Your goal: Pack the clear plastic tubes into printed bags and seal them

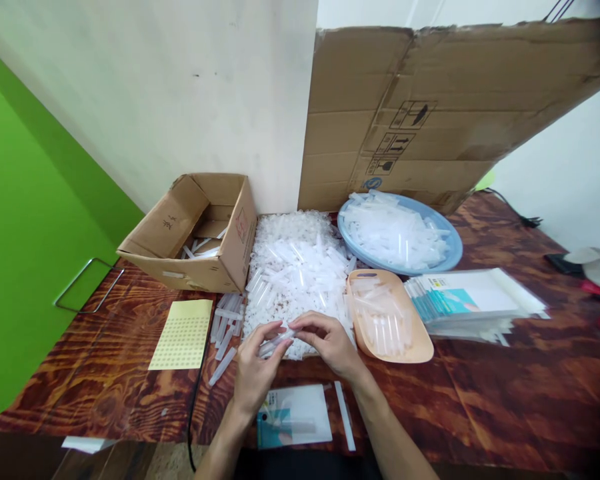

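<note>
Over toward the table's (505, 400) back edge: carton (200, 272) left, basin (456, 248) right, tray (414, 352) before the basin; a packet (303, 408) lies by the front edge.

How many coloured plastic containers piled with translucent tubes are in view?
2: the round blue basin, towards the back, and the peach tray in front of it, nearer the right hand. Both show clearly; no others seem hidden.

Apparent packing workshop, indicated by bulk plastic tubes (300, 270), a heaped basin (456, 250), stacked packets (473, 297), a sticker sheet (181, 337) and a carton (239, 247) on one table (500, 400).
</note>
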A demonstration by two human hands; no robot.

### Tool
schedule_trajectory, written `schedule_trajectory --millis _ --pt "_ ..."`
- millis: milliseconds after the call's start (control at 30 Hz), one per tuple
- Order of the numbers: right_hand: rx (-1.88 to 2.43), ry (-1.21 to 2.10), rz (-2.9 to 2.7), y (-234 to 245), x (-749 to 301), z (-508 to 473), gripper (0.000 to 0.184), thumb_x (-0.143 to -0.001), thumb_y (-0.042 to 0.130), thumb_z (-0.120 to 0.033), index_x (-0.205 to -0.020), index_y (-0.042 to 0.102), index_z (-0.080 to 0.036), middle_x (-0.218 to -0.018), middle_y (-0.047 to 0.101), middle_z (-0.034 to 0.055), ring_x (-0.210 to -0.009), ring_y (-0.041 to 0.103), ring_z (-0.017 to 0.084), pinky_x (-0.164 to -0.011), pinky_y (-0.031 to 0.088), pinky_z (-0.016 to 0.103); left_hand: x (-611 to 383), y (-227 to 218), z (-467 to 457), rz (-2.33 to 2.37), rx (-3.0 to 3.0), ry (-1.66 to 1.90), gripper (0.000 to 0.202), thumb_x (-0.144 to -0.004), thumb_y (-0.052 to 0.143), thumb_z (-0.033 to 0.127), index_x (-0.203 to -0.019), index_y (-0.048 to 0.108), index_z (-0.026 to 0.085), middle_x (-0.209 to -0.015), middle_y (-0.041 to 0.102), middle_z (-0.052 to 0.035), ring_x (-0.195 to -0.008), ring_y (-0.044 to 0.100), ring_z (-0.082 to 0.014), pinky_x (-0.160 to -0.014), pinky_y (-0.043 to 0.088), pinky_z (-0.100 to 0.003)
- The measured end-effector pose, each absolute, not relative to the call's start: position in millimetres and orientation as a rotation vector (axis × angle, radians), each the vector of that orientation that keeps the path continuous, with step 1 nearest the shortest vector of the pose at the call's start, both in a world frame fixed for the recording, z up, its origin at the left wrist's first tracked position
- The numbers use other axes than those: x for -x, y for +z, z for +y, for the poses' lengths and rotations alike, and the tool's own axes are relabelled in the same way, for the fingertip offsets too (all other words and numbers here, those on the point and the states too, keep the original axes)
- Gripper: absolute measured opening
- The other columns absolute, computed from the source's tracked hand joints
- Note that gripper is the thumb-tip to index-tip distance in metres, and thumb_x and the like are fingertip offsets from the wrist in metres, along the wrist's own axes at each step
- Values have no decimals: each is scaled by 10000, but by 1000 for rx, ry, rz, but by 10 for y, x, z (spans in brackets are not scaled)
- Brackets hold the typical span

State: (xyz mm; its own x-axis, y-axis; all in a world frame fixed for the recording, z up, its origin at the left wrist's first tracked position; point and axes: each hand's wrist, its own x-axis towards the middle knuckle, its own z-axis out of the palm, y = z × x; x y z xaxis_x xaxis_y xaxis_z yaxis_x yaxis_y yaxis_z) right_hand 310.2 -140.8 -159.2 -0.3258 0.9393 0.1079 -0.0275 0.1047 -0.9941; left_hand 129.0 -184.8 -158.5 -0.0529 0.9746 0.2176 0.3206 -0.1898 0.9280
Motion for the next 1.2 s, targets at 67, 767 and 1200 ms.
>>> schedule_trajectory --millis 67,767,1200 --pt "1056 1371 -1535 -1622 -3092 -1411 262 -937 682 -417 -856 767 -182 -764 719 31 -715 671 180 -682 522 278 -1285 -1589 -1859 1383 -1652 1273 255 -895 729 253 -1142 677 218 -1032 753 -48 -959 722 -208 -887 563 -341" --pt "948 1564 -1500 -1639 -3124 -1512 224 -967 637 -407 -1039 638 -195 -799 727 19 -696 703 179 -657 545 284 -1218 -1593 -1850 1342 -1675 1296 219 -874 752 241 -1085 695 234 -1002 760 -29 -932 732 -199 -863 582 -315" --pt "971 1923 -1420 -1695 -3223 -1594 516 -965 510 -616 -692 548 -181 -496 579 -36 -354 463 84 -369 318 181 -1212 -1596 -1860 1020 -2142 1181 295 -955 616 114 -1232 612 216 -976 725 -70 -903 700 -193 -787 585 -315"
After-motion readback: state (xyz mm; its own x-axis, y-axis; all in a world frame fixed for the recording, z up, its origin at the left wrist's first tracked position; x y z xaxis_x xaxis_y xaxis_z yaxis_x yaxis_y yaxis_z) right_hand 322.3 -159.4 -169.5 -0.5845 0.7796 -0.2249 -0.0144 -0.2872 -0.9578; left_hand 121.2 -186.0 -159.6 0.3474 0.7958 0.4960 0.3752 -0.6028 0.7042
